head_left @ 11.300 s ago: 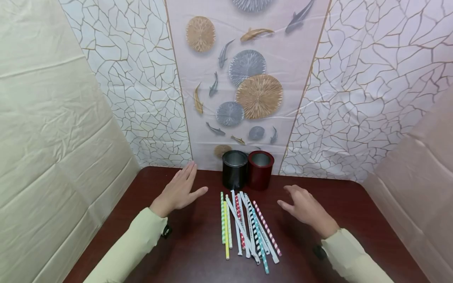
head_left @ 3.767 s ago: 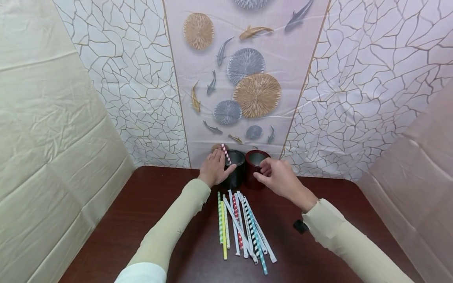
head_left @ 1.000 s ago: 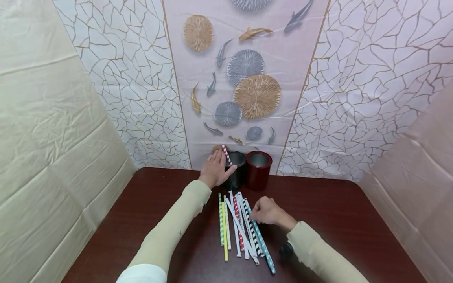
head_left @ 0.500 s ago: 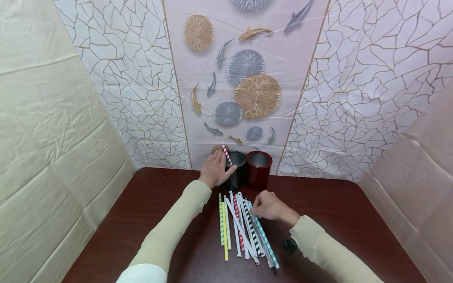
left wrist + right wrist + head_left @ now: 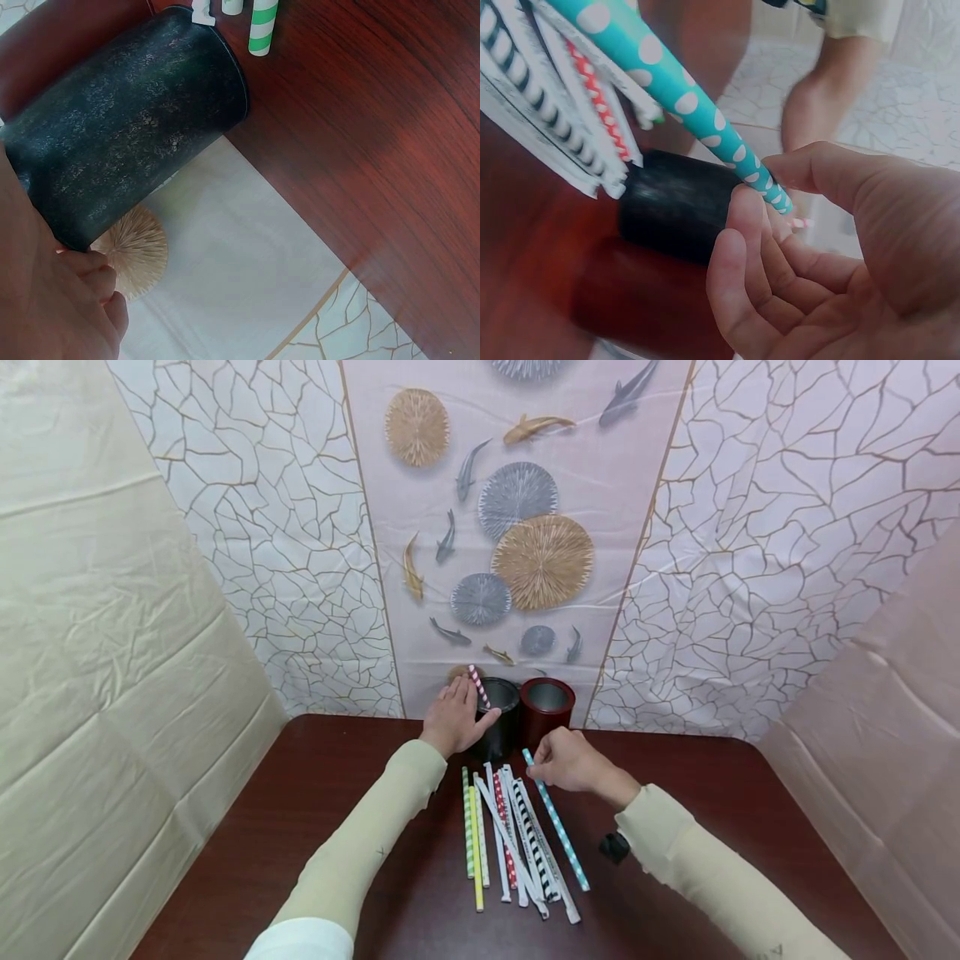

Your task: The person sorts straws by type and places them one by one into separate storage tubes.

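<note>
The right hand (image 5: 566, 762) has lifted the teal dotted straw (image 5: 557, 820) off the straw pile (image 5: 510, 835), pinching its far end. The dark wooden table (image 5: 720, 827) meets a patterned wall. The left hand (image 5: 454, 720) grips the black cup (image 5: 501, 718).

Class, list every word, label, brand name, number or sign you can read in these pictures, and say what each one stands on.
None can be read.
The black can, the red can and the straws on the table carry only stripes and dots.
The teal dotted straw pinched by the right hand has no print.
The wall panel shows fish and discs only.
</note>
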Available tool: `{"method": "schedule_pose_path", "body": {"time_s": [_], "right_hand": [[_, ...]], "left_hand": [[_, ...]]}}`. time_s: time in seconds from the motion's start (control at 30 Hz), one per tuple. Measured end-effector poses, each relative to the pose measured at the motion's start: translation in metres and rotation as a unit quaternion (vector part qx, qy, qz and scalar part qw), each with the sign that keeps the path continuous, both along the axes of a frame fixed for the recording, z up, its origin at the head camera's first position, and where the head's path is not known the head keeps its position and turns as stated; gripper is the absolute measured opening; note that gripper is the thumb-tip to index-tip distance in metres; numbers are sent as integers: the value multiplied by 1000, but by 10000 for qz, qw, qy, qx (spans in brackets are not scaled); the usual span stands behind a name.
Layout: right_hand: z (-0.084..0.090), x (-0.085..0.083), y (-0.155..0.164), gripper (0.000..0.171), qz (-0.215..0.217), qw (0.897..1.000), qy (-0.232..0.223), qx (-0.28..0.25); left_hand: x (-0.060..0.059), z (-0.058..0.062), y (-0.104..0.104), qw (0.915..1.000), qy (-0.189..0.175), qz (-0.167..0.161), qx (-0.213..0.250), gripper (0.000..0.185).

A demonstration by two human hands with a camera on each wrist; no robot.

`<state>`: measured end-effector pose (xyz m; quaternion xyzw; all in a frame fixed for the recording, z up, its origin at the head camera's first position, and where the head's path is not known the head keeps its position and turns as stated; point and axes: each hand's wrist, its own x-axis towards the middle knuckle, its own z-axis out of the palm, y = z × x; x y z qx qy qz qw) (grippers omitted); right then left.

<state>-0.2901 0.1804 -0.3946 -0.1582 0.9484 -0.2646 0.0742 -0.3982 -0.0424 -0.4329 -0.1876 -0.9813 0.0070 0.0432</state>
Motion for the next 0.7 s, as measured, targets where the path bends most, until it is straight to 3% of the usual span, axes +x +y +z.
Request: {"method": "schedule_pose_path", "body": {"time_s": [0.33,0.7], "right_hand": [[47,-4,-4,15,-61,9989,465,6],[90,-4,-20,14,-49,9894,1417,-315]], "left_hand": [[1,1,0,10000,7,17,63,91],[3,2,-1,9999,40,-24,149,91]]}}
